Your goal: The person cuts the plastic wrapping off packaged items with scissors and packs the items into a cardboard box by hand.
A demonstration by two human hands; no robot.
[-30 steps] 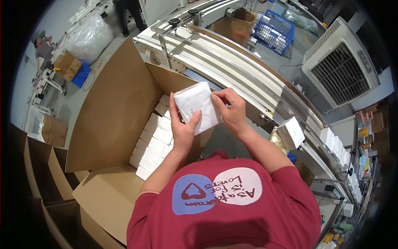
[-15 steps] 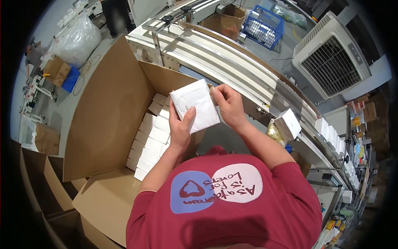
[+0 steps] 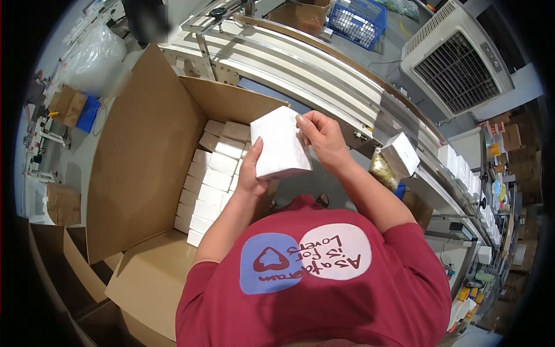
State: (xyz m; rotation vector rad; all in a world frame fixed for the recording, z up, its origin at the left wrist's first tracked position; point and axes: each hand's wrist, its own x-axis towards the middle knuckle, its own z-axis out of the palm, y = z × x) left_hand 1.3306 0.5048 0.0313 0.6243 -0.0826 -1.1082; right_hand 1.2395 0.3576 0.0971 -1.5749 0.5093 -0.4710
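Note:
A white box [image 3: 281,141], which looks wrapped in thin clear film, is held up in front of my chest. My left hand [image 3: 252,170] grips its left side, thumb on the near face. At the box's upper right edge my right hand [image 3: 324,137] pinches with thumb and forefinger; whether it holds the box edge or film is hard to make out. Below and to the left stands an open cardboard carton [image 3: 136,156] with rows of small white boxes [image 3: 212,178] inside.
A conveyor [image 3: 312,72] runs beyond the carton. White boxes [image 3: 400,155] sit along its right part, near a gold-coloured bag [image 3: 381,172]. An air cooler [image 3: 457,66], a blue crate [image 3: 357,24] and a person [image 3: 144,17] are farther back. Empty cartons [image 3: 81,260] stand lower left.
The box in my hands has been tilted, so a different face and its lower side show. The view has shifted, and more of the white boxes in the carton are visible.

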